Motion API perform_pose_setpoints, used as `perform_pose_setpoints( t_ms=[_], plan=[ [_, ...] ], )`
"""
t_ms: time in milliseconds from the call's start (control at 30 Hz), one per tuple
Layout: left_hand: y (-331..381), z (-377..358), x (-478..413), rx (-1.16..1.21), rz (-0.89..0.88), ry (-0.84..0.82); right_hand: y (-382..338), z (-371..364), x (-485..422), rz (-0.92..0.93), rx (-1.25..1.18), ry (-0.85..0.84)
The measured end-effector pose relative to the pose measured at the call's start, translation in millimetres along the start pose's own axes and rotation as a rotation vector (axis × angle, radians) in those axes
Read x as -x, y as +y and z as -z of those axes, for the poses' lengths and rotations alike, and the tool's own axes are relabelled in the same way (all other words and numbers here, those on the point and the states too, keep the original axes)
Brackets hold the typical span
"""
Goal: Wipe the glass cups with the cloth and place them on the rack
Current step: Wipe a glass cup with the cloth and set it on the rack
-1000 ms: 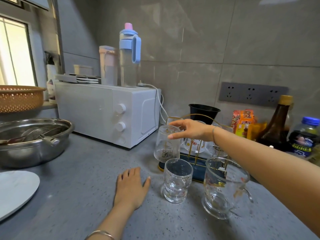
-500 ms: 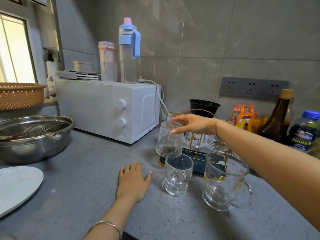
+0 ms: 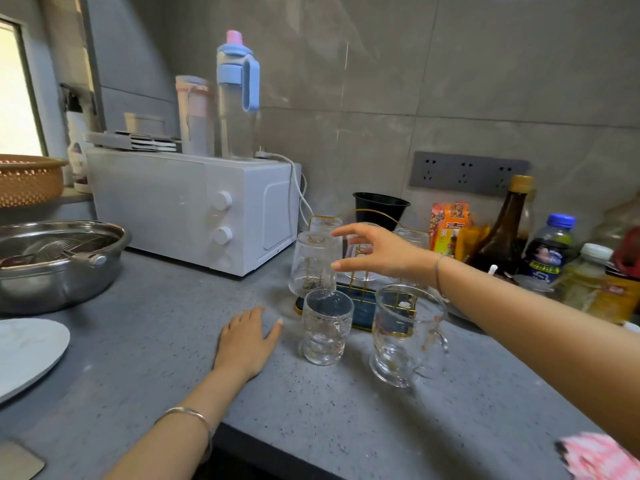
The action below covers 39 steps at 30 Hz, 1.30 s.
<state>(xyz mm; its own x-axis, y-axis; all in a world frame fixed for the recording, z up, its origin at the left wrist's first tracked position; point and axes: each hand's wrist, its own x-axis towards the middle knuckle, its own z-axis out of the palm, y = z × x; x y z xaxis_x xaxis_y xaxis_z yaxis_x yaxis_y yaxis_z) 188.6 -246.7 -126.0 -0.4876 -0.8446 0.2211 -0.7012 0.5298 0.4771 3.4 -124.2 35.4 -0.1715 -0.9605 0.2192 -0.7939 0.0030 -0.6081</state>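
Note:
A gold-wire rack with a dark blue base stands on the grey counter. A ribbed glass cup sits upside down on its front left peg, with more upturned cups behind. My right hand hovers just right of that cup, fingers spread and relaxed, holding nothing. In front of the rack stand a small clear glass and a handled glass mug, both upright. My left hand lies flat on the counter beside the small glass. A pink cloth shows at the bottom right corner.
A white microwave with bottles on top stands behind left. A steel basin and a white plate lie at the left. Sauce bottles and a black cup crowd the back right. The counter edge runs along the bottom.
My right hand has let go of the upturned ribbed cup on the rack and drawn back slightly to the right, fingers opening. My left hand has stayed flat on the counter.

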Motion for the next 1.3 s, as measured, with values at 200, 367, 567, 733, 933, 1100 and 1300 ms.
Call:
perform_pose_setpoints(
  t_ms=[200,367,567,733,933,1100,1300],
  plan=[
    [36,21,34,0.288,-0.126,0.161,-9,25,78,0.003,-0.054,0.060],
    [92,39,79,0.320,-0.481,0.293,4,51,150,-0.027,-0.151,0.039],
    [175,15,126,0.372,-0.734,0.095,53,73,236,-0.170,-0.214,0.129],
    [228,-22,145,0.189,-0.823,-0.219,90,87,296,-0.345,-0.142,0.107],
    [261,-67,159,0.223,-0.755,-0.446,118,72,350,-0.374,0.076,0.061],
    [269,-89,158,0.248,-0.699,-0.533,132,48,358,-0.312,0.278,0.116],
    [274,-99,154,0.247,-0.713,-0.510,139,40,357,-0.335,0.284,0.211]
  ],
)
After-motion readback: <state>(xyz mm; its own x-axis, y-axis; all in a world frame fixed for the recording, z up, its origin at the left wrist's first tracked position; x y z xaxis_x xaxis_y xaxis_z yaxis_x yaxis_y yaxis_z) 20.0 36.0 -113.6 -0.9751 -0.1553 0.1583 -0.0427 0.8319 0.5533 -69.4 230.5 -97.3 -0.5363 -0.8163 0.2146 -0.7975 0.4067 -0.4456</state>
